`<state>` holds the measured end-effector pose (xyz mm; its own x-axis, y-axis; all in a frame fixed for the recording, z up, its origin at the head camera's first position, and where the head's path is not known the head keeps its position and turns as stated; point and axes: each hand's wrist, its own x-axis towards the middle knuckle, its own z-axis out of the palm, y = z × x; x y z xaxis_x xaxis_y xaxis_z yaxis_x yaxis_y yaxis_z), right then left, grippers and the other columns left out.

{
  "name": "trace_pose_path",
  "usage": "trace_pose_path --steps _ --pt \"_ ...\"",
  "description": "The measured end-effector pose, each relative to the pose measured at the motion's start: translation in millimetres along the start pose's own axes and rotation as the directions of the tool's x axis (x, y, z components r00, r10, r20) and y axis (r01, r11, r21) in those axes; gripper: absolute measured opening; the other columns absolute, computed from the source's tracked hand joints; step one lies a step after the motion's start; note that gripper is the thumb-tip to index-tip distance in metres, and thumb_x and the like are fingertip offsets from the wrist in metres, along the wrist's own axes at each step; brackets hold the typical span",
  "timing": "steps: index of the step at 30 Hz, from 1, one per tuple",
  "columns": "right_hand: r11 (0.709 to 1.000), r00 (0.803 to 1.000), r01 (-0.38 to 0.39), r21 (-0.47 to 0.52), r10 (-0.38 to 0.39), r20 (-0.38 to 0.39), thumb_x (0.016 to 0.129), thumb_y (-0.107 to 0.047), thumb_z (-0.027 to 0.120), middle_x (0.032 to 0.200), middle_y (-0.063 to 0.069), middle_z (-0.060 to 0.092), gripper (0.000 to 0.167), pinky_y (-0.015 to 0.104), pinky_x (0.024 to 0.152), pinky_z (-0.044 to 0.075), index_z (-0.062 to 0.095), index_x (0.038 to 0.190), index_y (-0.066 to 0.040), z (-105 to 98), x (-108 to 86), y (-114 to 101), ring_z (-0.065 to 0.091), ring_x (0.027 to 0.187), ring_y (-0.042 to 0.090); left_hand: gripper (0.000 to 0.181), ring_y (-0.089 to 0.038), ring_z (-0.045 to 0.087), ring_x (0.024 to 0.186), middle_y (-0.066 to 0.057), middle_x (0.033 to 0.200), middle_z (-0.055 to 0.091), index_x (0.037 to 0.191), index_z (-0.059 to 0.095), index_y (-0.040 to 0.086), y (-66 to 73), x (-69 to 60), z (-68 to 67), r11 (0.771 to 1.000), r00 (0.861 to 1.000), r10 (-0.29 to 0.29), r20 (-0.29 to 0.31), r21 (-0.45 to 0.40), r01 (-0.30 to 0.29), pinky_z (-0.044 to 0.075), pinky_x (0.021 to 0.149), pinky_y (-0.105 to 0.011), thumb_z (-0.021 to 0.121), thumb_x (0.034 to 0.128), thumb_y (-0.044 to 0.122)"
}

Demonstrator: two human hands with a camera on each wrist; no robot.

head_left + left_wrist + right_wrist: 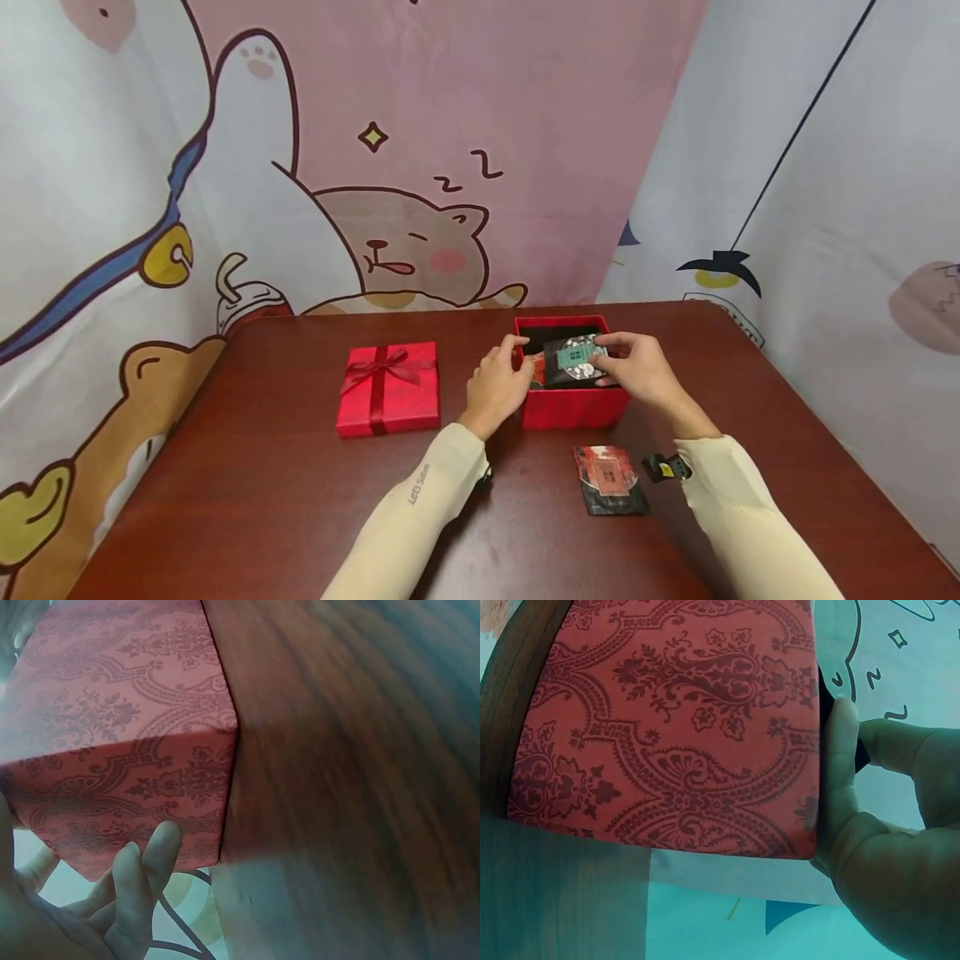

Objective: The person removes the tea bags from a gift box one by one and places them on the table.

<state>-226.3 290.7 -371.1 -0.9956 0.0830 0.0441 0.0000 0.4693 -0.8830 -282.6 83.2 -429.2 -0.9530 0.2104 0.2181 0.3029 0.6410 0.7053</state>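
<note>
A red patterned gift box [576,410] stands open toward the back right of the table. My right hand [641,367] pinches a black packet with a green label [562,372] at its right end, at the box's mouth. In the right wrist view the thumb and fingers meet just above the rim, beside the box wall [705,742]. My left hand [498,382] holds the box's left side, its fingers [133,889] against the patterned outer wall. Beneath the green-labelled packet, part of an orange-red packet [538,367] shows inside the box. The rest of the box's contents is hidden.
The red lid [412,404] with a dark red ribbon bow lies to the left of the box. A red and black packet [611,479] lies flat in front of the box, near my right sleeve. A cartoon-printed cloth [555,167] hangs behind the brown table [262,467].
</note>
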Motion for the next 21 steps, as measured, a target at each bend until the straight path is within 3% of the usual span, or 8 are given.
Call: trace_pose_path --steps 9,21 --pt "1.000 1.000 0.022 -0.012 -0.022 -0.012 0.094 -0.004 0.062 0.121 0.034 0.058 0.042 0.030 0.064 0.057 0.053 0.131 0.013 -5.9 -8.3 -7.9 0.070 0.066 0.016 0.038 -0.031 0.066 0.090 -0.003 0.123 0.065 0.135 0.054 0.033 2.3 1.1 -1.9 1.000 1.000 0.001 0.014 -0.003 -0.001 0.050 0.071 -0.048 0.053 0.0975 0.037" --pt "0.998 1.000 0.015 -0.055 -0.016 -0.024 0.095 -0.009 0.064 0.122 0.031 0.058 0.042 0.033 0.064 0.057 0.055 0.131 0.010 -11.1 -19.9 -8.1 0.072 0.066 0.025 0.041 -0.031 0.067 0.094 0.000 0.116 0.065 0.136 0.055 0.031 -0.3 0.6 -0.7 1.000 1.000 0.003 0.010 0.007 -0.003 0.050 0.074 -0.049 0.049 0.0968 0.042"
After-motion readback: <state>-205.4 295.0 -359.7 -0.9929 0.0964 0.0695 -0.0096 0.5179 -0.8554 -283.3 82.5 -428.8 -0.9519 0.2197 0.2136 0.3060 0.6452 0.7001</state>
